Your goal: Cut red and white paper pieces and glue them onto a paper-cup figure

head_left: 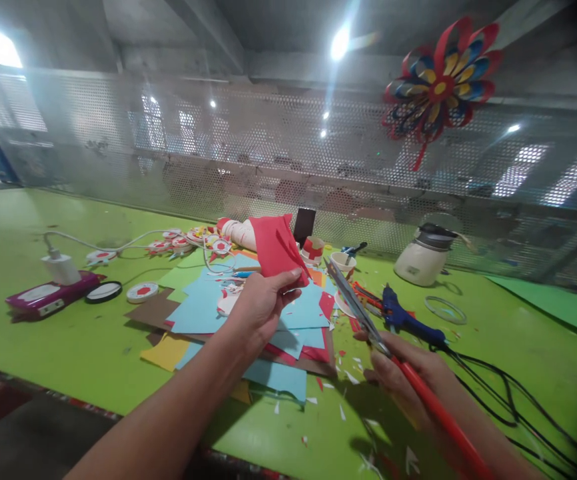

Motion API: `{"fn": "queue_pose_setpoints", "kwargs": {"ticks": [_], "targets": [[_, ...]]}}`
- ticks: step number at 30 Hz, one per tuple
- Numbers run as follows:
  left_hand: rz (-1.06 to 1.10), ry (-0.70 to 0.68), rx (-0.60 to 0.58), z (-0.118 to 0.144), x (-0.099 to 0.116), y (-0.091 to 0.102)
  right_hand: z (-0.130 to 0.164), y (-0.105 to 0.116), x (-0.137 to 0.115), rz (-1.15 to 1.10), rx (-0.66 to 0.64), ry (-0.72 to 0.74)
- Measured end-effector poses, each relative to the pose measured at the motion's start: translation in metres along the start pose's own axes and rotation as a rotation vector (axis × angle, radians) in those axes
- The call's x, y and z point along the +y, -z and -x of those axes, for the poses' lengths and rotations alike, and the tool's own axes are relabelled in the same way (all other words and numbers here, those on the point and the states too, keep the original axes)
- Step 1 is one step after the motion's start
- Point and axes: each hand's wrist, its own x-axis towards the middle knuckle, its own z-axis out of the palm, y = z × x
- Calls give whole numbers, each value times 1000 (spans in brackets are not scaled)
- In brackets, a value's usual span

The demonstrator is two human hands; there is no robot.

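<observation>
From the head camera, the left hand (pixel 258 303) is raised over the green table (pixel 68 340), pinching a folded red paper (pixel 274 248) between thumb and fingertips; the sheet stands up at about twelve o'clock from the hand, clear of the pile below. At roughly four o'clock from it, the right hand (pixel 408 370) is wrapped around the red handles of a pair of scissors (pixel 363 317), whose blades look almost closed and point toward eleven o'clock, their tip just beside the paper's lower edge without clearly touching it. Beneath both hands lies a loose stack of blue, red, yellow and brown paper sheets (pixel 248 320), with small white and red scraps (pixel 348 380) scattered at six o'clock of it. A blue glue gun (pixel 408 320) rests just beyond the scissors at one o'clock, its black cord trailing away toward four o'clock. The likely hazards: the blade tip lies close to the left fingertips and could nick them, and the light pinch may let the paper twist.
</observation>
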Motion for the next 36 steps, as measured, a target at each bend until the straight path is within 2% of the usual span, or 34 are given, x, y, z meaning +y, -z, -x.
{"fn": "queue_pose_setpoints", "kwargs": {"ticks": [5,8,12,17,20,23,26,32,36], "targets": [[-49,-15,-11,0,-5,0,0,1,-8,84,8,87],[-100,17,-62,0,-5,1,-2,-1,-6,79,103,72],[-193,106,-180,8,-13,-2,-7,-1,-2,-31,224,53],[-299,309,-380,27,-36,-9,-10,-5,-2,-241,301,85],[-371,391,-401,35,-43,-12,-10,-12,-4,-254,359,106],[-370,392,-401,38,-45,-14,-8,-15,-5,-224,414,112],[-328,382,-443,36,-42,-13,-7,-14,-4,-206,397,110],[-379,441,-430,31,-30,-8,-8,-10,-1,-266,281,90],[-416,399,-423,30,-35,-8,-8,-9,-3,-331,205,86]]}}
